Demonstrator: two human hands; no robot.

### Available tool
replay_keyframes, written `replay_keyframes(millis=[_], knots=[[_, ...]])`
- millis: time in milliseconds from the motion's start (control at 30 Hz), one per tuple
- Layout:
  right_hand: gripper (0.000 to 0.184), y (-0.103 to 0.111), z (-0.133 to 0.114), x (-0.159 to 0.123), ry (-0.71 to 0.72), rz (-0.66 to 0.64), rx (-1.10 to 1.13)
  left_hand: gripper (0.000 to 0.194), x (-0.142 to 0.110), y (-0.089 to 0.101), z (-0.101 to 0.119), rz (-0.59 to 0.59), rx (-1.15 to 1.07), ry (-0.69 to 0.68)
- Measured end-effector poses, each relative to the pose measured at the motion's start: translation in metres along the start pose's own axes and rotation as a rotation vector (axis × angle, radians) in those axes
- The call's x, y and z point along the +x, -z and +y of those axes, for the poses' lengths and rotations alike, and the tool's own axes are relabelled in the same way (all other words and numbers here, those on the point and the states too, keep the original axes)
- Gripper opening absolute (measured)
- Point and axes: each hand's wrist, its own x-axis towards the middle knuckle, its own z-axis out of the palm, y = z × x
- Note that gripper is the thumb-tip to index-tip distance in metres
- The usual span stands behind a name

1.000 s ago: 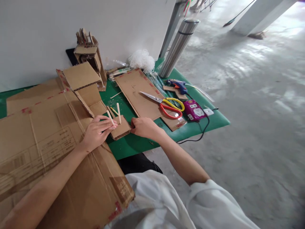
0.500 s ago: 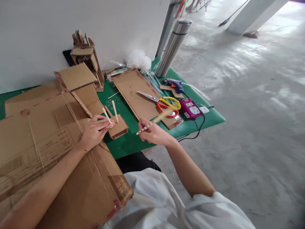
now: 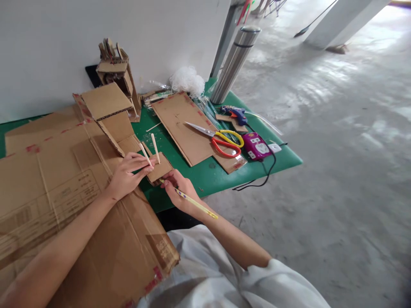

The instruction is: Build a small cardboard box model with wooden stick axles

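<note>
My left hand [image 3: 130, 173] is closed at the left end of a small cardboard box [image 3: 162, 167]. Its thumb and fingers pinch the base of a pale wooden stick [image 3: 145, 152] standing on the box. A second wooden stick [image 3: 155, 147] stands upright beside it, leaning slightly. At the box's near right edge, my right hand [image 3: 180, 190] is closed around a slim yellow patterned pencil [image 3: 195, 204]. The pencil's front end touches or nearly touches the box's side; its tip is partly hidden. The pencil's back end lies over my right wrist.
A big cardboard sheet [image 3: 73, 188] covers the left side of the green table [image 3: 205, 179]. Scissors [image 3: 221, 139] lie on a cardboard panel [image 3: 180, 124]. Around them are a glue gun [image 3: 236, 113], a purple power strip [image 3: 255, 145], a steel flask [image 3: 234, 64] and a cardboard model [image 3: 117, 75].
My right hand has moved left to the small box, and the pencil has swung round so its front end points at the box. My left hand has stayed nearly still.
</note>
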Motion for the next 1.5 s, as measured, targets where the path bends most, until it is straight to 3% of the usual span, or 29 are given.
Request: replay_keyframes(millis=[167, 333, 433, 567, 1167, 1500], knots=[[0.021, -0.011, 0.008, -0.001, -0.108, 0.153, 0.027, 0.016, 0.001, 0.000, 0.002, 0.009, 0.006, -0.020], [0.030, -0.010, 0.009, 0.000, -0.097, 0.160, 0.097, 0.014, 0.002, 0.001, 0.005, 0.011, 0.016, -0.039], [0.039, -0.012, 0.010, 0.001, -0.163, 0.219, 0.169, 0.016, 0.002, 0.001, 0.005, 0.001, 0.011, -0.021], [0.038, -0.016, 0.012, 0.003, -0.225, 0.289, 0.156, 0.018, 0.003, 0.001, 0.006, -0.005, 0.003, 0.010], [0.033, -0.016, 0.018, 0.003, -0.189, 0.245, 0.027, 0.017, 0.002, 0.001, 0.005, 0.002, 0.000, 0.038], [0.033, -0.015, 0.017, 0.004, -0.197, 0.229, 0.031, 0.014, 0.004, 0.001, 0.006, -0.001, 0.030, -0.029]])
